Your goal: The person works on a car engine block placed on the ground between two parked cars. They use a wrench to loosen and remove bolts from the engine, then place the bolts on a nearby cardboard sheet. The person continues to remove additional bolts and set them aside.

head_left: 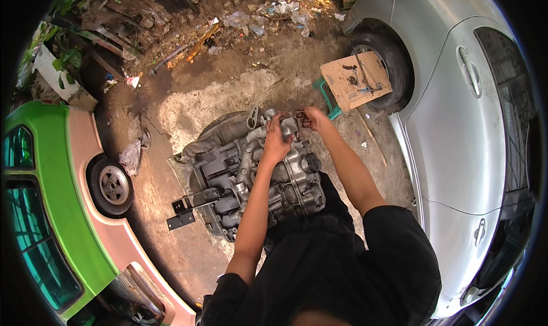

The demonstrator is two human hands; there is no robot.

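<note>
A grey metal car engine point(257, 172) lies on the ground in front of me, close to my legs. My left hand point(276, 139) is at its far end, with fingers and thumb gripping a silvery metal housing point(288, 125) there. Just to the right, my right hand point(313, 119) is closed, its fingertips pinched at the edge of that same end. Whatever sits between those fingertips is too small and dark to name. A bracket with a round eye point(253, 118) sticks up left of my left hand.
Cloth sheeting point(214, 133) lies under the engine. Beyond my right hand, a cardboard sheet point(337, 75) with several tools rests on a green stool point(327, 99). A silver car point(442, 155) stands at right, a green and pink vehicle point(85, 194) at left. Litter point(274, 12) lies at the back.
</note>
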